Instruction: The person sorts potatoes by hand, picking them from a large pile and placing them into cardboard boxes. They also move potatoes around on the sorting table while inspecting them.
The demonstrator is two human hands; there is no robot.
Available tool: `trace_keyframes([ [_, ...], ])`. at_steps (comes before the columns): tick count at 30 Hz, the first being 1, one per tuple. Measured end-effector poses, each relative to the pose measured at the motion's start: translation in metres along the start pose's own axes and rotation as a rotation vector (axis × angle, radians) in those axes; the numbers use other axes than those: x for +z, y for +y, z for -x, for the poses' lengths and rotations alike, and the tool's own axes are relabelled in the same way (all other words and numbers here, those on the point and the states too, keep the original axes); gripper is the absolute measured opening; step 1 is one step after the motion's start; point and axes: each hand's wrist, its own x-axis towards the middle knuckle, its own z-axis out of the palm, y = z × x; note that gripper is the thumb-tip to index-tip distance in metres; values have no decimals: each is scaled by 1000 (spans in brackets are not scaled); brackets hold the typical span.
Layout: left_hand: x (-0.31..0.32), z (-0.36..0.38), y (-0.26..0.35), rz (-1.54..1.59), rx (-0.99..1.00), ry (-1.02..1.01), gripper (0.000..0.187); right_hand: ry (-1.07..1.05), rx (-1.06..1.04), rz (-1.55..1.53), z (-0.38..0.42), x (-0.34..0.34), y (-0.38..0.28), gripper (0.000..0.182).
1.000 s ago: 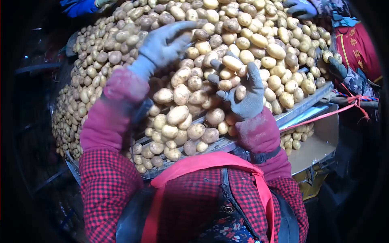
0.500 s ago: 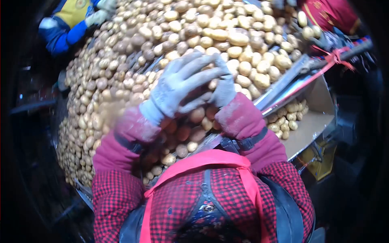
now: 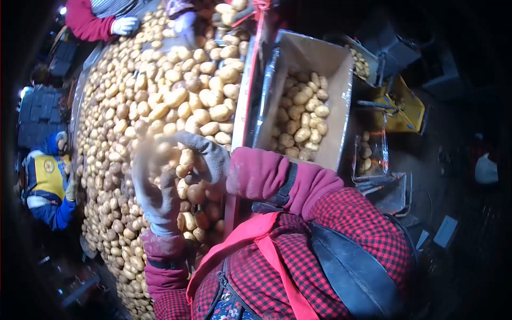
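My left hand (image 3: 154, 186) wears a grey-white glove and curls over the potato pile, its fingers smeared by motion. A blurred potato (image 3: 166, 153) shows inside its curl. Across from it, my right hand (image 3: 212, 157), in a dusty grey glove, bends its fingers around a few small potatoes (image 3: 185, 160) lying between the two hands. Loose potatoes (image 3: 193, 193) also lie below, between my wrists. A broad heap of potatoes (image 3: 133, 109) covers the sorting table around both hands.
Right of the table's edge rail (image 3: 244, 101) stands a cardboard-lined bin (image 3: 337, 96) with potatoes inside. Beyond it are a yellow container (image 3: 410, 109) and smaller bins. One person in a yellow bib (image 3: 49, 173) is at the left; a gloved hand (image 3: 125, 25) reaches in at the top.
The view has swung to the right, bringing the lined bin and floor containers into sight. My hands, earlier close together over the potatoes, are now further apart, the left one blurred.
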Motion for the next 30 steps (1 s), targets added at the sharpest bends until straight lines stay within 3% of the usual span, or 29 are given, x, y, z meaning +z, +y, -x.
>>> trace_keyframes([
  [1,5,2,0,-17,-5,21,56,12,-52,77,12,-7,-11,50],
  [2,11,2,3,64,-31,15,56,-18,164,-340,17,-16,-25,51],
  [3,18,2,7,143,-58,10,56,-9,192,-350,26,-31,-28,53],
  [5,28,10,-8,217,-90,-101,56,113,84,-272,51,-59,-31,56],
  [7,35,13,-14,-24,38,-264,55,77,38,-400,93,-80,-60,63],
  [8,41,16,-14,-20,6,-307,53,166,-16,-372,115,-98,-64,66],
  [9,45,19,-14,-89,36,-348,52,112,-142,-391,128,-103,-73,69],
  [10,53,18,-10,-70,85,-329,51,302,-187,-292,153,-109,-88,69],
  [13,61,21,-2,-36,89,-395,52,523,-398,-166,209,-123,-128,65],
  [14,61,22,0,-58,82,-419,52,773,-457,-55,221,-126,-138,64],
  [17,60,28,-4,-82,50,-468,52,767,-611,-77,253,-187,-173,52],
  [22,55,36,-9,-140,66,-517,51,872,-730,-115,224,-272,-292,59],
  [23,53,36,-8,-150,59,-509,51,1072,-799,-5,210,-279,-308,66],
  [25,46,36,-5,-146,55,-510,51,1112,-627,1588,230,-333,-299,77],
  [27,42,44,-12,-156,19,-474,51,1433,-529,323,206,-301,-301,81],
  [29,34,52,-20,-160,32,-435,51,1198,-582,262,212,-311,-276,79],
  [30,32,59,-25,-157,31,-418,50,1166,-568,323,204,-294,-260,67],
])
